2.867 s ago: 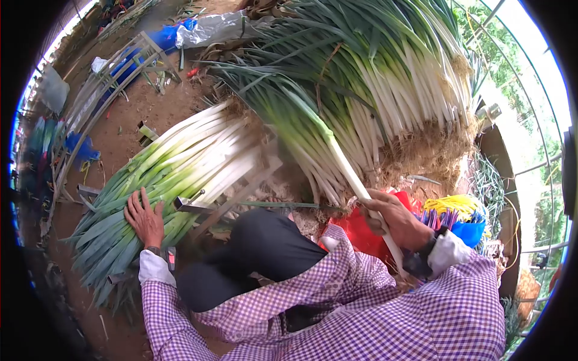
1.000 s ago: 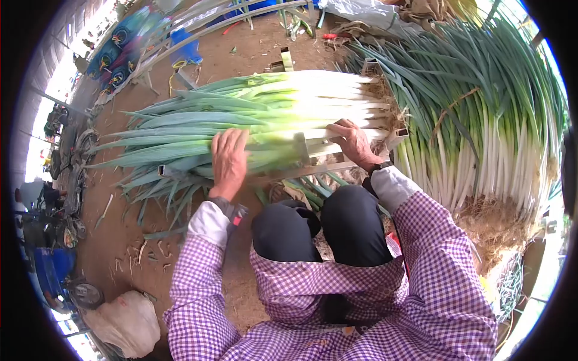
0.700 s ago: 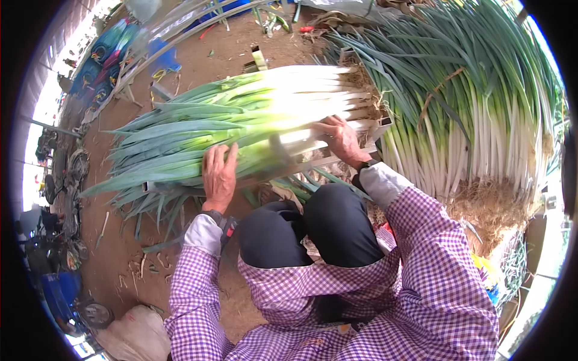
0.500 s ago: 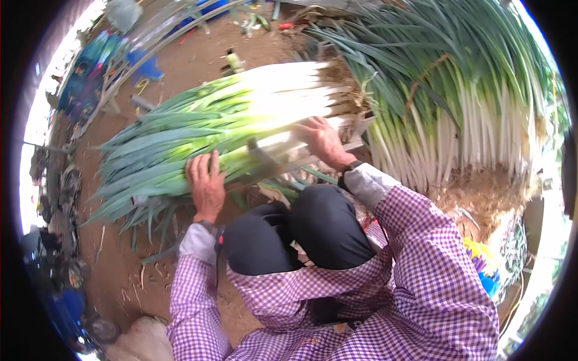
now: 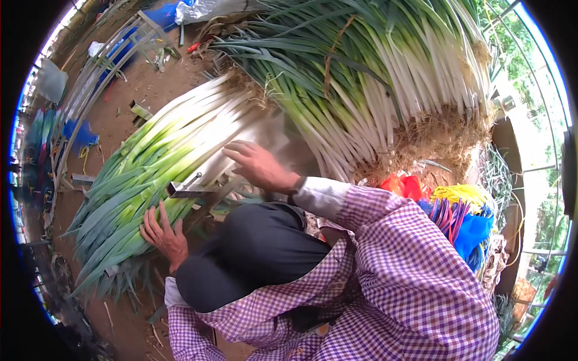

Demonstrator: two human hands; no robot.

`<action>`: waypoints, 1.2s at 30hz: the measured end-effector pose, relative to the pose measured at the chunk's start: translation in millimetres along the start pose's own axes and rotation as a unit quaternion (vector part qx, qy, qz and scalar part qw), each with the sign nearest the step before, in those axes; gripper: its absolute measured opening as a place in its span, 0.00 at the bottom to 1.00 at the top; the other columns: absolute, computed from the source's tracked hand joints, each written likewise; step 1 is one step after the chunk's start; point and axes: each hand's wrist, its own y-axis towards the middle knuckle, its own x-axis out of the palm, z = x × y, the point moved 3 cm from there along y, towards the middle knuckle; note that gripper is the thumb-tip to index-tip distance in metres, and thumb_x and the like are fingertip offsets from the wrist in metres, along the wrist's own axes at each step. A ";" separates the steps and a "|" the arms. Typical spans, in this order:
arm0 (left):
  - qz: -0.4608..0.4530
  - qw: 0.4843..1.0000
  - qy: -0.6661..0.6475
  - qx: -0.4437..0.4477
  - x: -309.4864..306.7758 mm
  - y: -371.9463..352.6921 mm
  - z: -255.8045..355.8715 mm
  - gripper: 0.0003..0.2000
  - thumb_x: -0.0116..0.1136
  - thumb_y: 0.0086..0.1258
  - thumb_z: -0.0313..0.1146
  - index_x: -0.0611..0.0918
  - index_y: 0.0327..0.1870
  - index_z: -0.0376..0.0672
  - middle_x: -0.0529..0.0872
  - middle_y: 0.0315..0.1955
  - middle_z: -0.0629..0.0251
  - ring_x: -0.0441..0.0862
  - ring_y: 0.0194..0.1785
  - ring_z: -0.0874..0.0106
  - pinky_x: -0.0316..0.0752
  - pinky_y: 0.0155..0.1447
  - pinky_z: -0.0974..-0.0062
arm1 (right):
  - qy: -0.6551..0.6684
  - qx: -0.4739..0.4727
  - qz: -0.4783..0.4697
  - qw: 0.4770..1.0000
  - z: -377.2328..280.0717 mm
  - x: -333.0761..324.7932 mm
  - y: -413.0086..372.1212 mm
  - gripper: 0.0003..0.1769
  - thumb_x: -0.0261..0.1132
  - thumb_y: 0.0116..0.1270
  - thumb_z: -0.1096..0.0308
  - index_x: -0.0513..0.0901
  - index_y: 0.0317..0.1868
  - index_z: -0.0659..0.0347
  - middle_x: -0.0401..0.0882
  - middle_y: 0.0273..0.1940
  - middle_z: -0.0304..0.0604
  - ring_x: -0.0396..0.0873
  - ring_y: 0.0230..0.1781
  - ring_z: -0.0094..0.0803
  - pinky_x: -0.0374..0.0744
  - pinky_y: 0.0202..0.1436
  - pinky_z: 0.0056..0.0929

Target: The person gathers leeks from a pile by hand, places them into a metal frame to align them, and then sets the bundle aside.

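A bundle of leeks lies slantwise, roots at the upper right and green leaves at the lower left. My left hand rests on the green leaves with its fingers spread. Over the near side of the white stalks is my right hand, fingers apart and nothing held in them. A metal bracket shows at the near edge of the bundle, between my hands. Beyond my right hand lies a bigger pile of leeks, roots toward me.
Red bags, yellow ties and a blue bag are at my right. A metal frame stands at the upper left. Leaf scraps lie on the dirt ground. My knees are close below the bundle.
The view has turned toward the right, so the bundle appears lower left and more slanted. My right hand has lifted off the stalks. The metal bracket and coloured bags now show more clearly.
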 end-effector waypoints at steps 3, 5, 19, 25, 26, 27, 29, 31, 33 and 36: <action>0.025 1.000 -0.009 0.002 0.9 -1.7 2.3 0.38 0.71 0.65 0.42 0.73 0.78 0.53 0.70 0.74 0.58 0.64 0.79 0.54 0.51 0.82 0.43 | 0.043 0.117 0.047 0.991 11.6 -45.2 -48.0 0.28 0.75 0.64 0.70 0.81 0.66 0.55 0.81 0.65 0.48 0.83 0.61 0.48 0.84 0.63 0.39; 0.029 1.000 -0.009 0.001 4.5 -1.0 1.8 0.38 0.72 0.64 0.42 0.73 0.78 0.53 0.70 0.74 0.58 0.63 0.79 0.54 0.51 0.81 0.43 | 0.017 0.212 0.130 0.968 56.9 -73.9 -90.0 0.25 0.73 0.65 0.69 0.83 0.64 0.55 0.84 0.58 0.51 0.85 0.57 0.49 0.84 0.61 0.40; 0.026 1.000 0.014 0.004 12.5 -1.2 2.3 0.40 0.74 0.63 0.42 0.71 0.78 0.50 0.70 0.73 0.57 0.63 0.80 0.54 0.51 0.80 0.43 | -0.130 0.458 0.048 0.878 244.6 -107.2 -244.6 0.43 0.82 0.54 0.50 0.81 0.65 0.68 0.85 0.60 0.63 0.83 0.61 0.57 0.79 0.65 0.47; 0.021 0.999 0.029 -0.003 11.7 -0.6 5.0 0.41 0.74 0.61 0.45 0.71 0.78 0.50 0.70 0.73 0.57 0.63 0.79 0.53 0.52 0.80 0.45 | -0.177 0.479 0.021 0.859 243.9 -75.0 -245.4 0.54 0.87 0.45 0.45 0.79 0.66 0.72 0.83 0.61 0.64 0.82 0.61 0.58 0.79 0.64 0.49; 0.023 0.999 0.029 0.000 12.3 -0.6 4.7 0.42 0.74 0.60 0.45 0.71 0.78 0.50 0.70 0.73 0.57 0.63 0.79 0.53 0.52 0.80 0.44 | -0.154 0.468 0.030 0.870 238.5 -75.6 -242.6 0.53 0.87 0.45 0.46 0.79 0.65 0.72 0.83 0.61 0.63 0.82 0.61 0.57 0.79 0.64 0.49; 0.025 0.999 0.029 0.004 12.2 -0.6 4.1 0.42 0.75 0.60 0.46 0.70 0.78 0.50 0.70 0.73 0.57 0.63 0.79 0.53 0.52 0.80 0.44 | -0.130 0.456 0.038 0.879 232.7 -77.7 -240.9 0.51 0.87 0.45 0.47 0.80 0.64 0.72 0.84 0.60 0.63 0.82 0.61 0.55 0.80 0.63 0.48; 0.020 0.999 0.030 0.001 12.8 -0.9 3.2 0.43 0.75 0.60 0.46 0.70 0.78 0.50 0.70 0.74 0.57 0.63 0.79 0.53 0.52 0.80 0.44 | -0.056 0.439 0.014 0.897 211.6 -93.2 -224.6 0.49 0.86 0.46 0.49 0.80 0.63 0.73 0.85 0.59 0.62 0.83 0.61 0.52 0.80 0.63 0.46; 0.020 0.999 0.031 -0.002 13.4 -0.8 3.7 0.43 0.75 0.59 0.46 0.70 0.78 0.50 0.69 0.74 0.57 0.63 0.79 0.54 0.52 0.80 0.44 | 0.040 0.444 -0.043 0.894 203.5 -120.6 -202.2 0.47 0.86 0.47 0.52 0.81 0.63 0.73 0.85 0.58 0.62 0.83 0.61 0.49 0.80 0.64 0.43; 0.023 0.999 0.034 -0.003 13.7 -1.8 4.1 0.44 0.76 0.59 0.46 0.70 0.78 0.50 0.69 0.74 0.57 0.62 0.80 0.54 0.52 0.80 0.44 | 0.131 0.494 -0.079 0.856 212.7 -141.0 -197.5 0.45 0.85 0.48 0.56 0.82 0.63 0.73 0.86 0.58 0.61 0.84 0.60 0.46 0.80 0.64 0.41; 0.018 0.999 0.039 -0.014 13.4 -0.4 7.5 0.45 0.77 0.57 0.46 0.70 0.78 0.49 0.69 0.74 0.57 0.62 0.80 0.54 0.51 0.80 0.44 | -0.035 0.421 0.003 0.906 236.1 -147.6 -231.1 0.47 0.84 0.49 0.58 0.78 0.69 0.69 0.85 0.58 0.63 0.84 0.61 0.50 0.79 0.64 0.42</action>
